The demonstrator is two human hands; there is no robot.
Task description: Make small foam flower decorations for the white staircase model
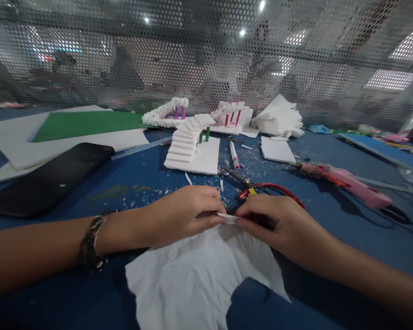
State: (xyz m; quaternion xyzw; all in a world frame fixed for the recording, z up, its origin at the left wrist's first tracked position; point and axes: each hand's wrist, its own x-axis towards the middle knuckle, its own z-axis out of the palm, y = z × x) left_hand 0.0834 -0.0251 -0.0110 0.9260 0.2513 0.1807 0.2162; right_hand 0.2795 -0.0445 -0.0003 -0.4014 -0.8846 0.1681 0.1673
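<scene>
Toward the near edge of the blue table (137,170), left hand (192,208) and right hand (278,215) both pinch the folded top of a crumpled thin white sheet (189,284), probably keeping it tight; red-handled metal scissors (250,188) lie just beyond, handy there I guess.

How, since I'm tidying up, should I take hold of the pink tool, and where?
Probably take the pink tool by its thick end, from the right and above: its top is uncovered, its narrow tip points left, and the cord trails right.
</scene>
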